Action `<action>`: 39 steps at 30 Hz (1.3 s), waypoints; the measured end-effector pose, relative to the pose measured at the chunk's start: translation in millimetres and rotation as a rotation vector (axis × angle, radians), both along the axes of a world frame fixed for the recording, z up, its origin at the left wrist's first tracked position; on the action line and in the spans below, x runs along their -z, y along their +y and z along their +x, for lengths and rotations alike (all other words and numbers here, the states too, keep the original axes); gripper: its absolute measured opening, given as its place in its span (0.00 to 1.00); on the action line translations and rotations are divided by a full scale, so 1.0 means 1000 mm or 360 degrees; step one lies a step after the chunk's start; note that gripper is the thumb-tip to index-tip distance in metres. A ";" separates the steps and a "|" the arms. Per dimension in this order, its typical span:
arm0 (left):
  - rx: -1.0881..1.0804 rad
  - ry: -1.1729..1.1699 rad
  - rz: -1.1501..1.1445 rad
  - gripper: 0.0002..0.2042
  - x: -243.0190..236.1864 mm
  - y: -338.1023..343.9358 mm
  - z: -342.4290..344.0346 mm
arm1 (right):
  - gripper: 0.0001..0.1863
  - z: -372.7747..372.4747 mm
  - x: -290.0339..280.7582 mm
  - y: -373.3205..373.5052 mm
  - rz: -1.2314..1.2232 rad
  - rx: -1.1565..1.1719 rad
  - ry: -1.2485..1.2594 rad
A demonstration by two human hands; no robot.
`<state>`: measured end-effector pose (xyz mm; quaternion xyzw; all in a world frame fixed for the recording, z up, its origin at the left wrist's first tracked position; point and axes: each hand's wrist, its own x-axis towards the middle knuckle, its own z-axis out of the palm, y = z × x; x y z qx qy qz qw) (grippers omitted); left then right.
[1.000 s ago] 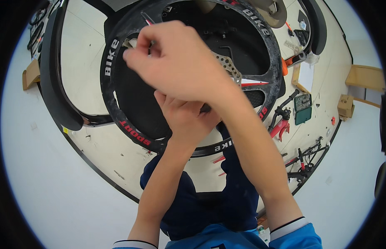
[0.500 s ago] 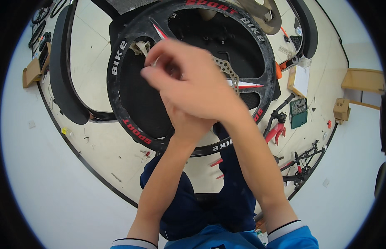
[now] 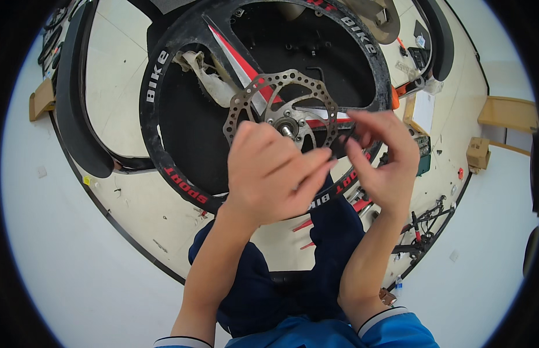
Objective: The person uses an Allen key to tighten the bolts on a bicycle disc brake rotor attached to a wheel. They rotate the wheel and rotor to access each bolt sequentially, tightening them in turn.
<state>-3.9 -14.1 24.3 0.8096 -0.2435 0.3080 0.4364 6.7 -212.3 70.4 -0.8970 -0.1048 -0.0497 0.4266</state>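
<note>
A black spoked bicycle wheel (image 3: 150, 110) with red and white stripes lies across a black chair seat (image 3: 191, 130). On its hub sits a silver drilled brake disc (image 3: 292, 77), with the axle end (image 3: 288, 132) at its centre. My left hand (image 3: 272, 177) is closed over the disc's near side, thumb and forefinger pinched round a small dark piece that I cannot make out. To its right, my right hand (image 3: 391, 159) is slightly blurred above the rim. Its curved thumb and forefinger stand apart, close to that piece.
A crumpled whitish rag (image 3: 208, 81) shows between the spokes. A hex key (image 3: 317, 72) and several small bolts lie on the seat. Chair armrests (image 3: 78, 87) flank the wheel. On the floor at right are a green case (image 3: 424, 156), bicycle parts (image 3: 417, 232) and a cardboard box (image 3: 477, 152).
My hands were together over the wheel's left part, the right covering the left. My right hand has moved right, away from the left, and the disc and hub now show.
</note>
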 end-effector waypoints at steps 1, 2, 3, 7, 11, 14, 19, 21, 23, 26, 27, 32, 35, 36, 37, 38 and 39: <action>0.0004 -0.0049 -0.0019 0.13 -0.001 -0.004 -0.002 | 0.17 -0.003 0.005 0.003 0.0059 0.0042 -0.0086; 0.0008 -0.0097 -0.0037 0.13 -0.003 -0.012 -0.003 | 0.16 -0.006 0.014 0.005 0.0118 0.0084 -0.0172; 0.0011 -0.0142 -0.0052 0.14 -0.004 -0.019 -0.006 | 0.16 -0.008 0.021 0.008 0.0181 0.0126 -0.0254; 0.0047 -0.0056 0.0001 0.21 -0.015 -0.027 -0.028 | 0.13 -0.010 0.030 0.028 0.0499 0.0259 -0.0497; -0.0030 0.0117 0.0030 0.23 -0.018 -0.023 -0.028 | 0.13 -0.018 0.036 0.036 0.0538 0.0181 -0.0356; -0.0044 0.0187 -0.0054 0.24 -0.012 -0.020 -0.022 | 0.14 -0.019 0.029 0.033 0.0386 0.0105 -0.0325; 0.0030 0.0340 -0.0110 0.25 -0.010 -0.019 -0.020 | 0.14 -0.017 0.028 0.036 0.0349 0.0117 -0.0315; 0.0054 0.0325 -0.0131 0.21 -0.010 -0.020 -0.018 | 0.13 -0.015 0.028 0.036 0.0350 0.0103 -0.0298; 0.0047 0.0293 -0.0136 0.19 -0.009 -0.020 -0.017 | 0.13 -0.014 0.028 0.038 0.0343 0.0098 -0.0308; -0.0030 0.0229 -0.0171 0.17 -0.005 -0.019 -0.017 | 0.13 -0.013 0.029 0.043 0.0366 0.0116 -0.0316; -0.0068 0.0216 -0.0226 0.16 -0.005 -0.018 -0.016 | 0.13 -0.013 0.029 0.043 0.0399 0.0132 -0.0288; -0.0095 0.0309 -0.0369 0.14 -0.008 -0.013 -0.017 | 0.15 -0.012 0.034 0.044 0.0387 0.0116 -0.0343; -0.0096 0.0322 -0.0348 0.14 -0.007 -0.014 -0.016 | 0.17 -0.013 0.032 0.043 0.0410 0.0057 -0.0257; -0.0069 0.0311 -0.0299 0.14 -0.008 -0.015 -0.016 | 0.17 -0.012 0.031 0.039 0.0432 0.0023 -0.0229; -0.0042 0.0300 -0.0249 0.15 -0.009 -0.015 -0.015 | 0.18 -0.011 0.029 0.036 0.0454 -0.0011 -0.0201; -0.0025 0.0235 -0.0246 0.15 -0.004 -0.017 -0.016 | 0.17 -0.009 0.026 0.034 0.0425 -0.0064 -0.0176; -0.0007 0.0242 -0.0226 0.15 -0.004 -0.017 -0.016 | 0.17 -0.008 0.027 0.031 0.0403 -0.0112 -0.0182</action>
